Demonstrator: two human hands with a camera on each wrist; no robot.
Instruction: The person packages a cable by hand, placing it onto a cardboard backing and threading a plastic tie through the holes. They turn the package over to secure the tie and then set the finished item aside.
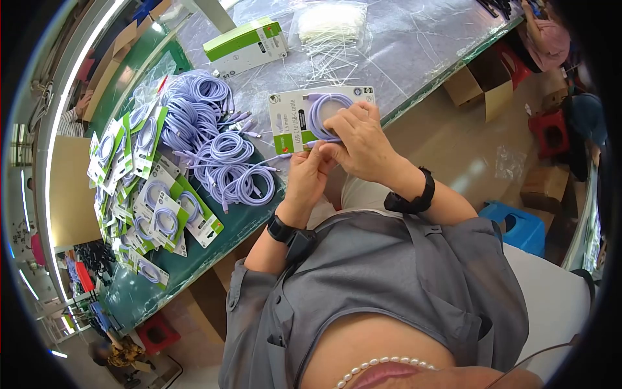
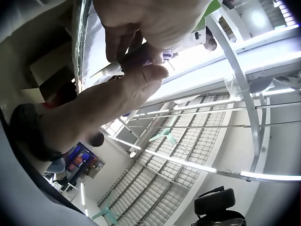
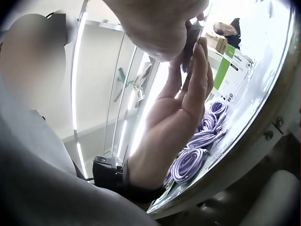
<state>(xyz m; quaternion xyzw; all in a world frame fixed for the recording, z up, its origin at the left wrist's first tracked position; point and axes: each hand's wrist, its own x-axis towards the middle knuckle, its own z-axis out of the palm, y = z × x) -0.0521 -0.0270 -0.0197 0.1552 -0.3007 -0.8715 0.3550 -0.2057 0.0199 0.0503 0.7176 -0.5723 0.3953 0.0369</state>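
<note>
A white and green card [image 1: 285,123] lies at the table's front edge in the head view, with a coiled purple cable [image 1: 316,117] on its face. The left hand [image 1: 307,178] pinches the card's lower edge near the cable's end. The right hand [image 1: 363,142] grips the coil and the card's right side, its thumb close to the left thumb. In the left wrist view the left hand [image 2: 155,23] and the other hand [image 2: 103,103] meet at the card, mostly hidden. In the right wrist view the right hand [image 3: 155,28] covers most of the card.
Loose purple cables [image 1: 207,123] are heaped left of the card. Farther left, carded cables [image 1: 149,194] lie piled on the green table [image 1: 227,233]. Behind stand a white and green box [image 1: 249,55] and a bag of white ties [image 1: 330,26]. A blue stool [image 1: 518,223] stands at right.
</note>
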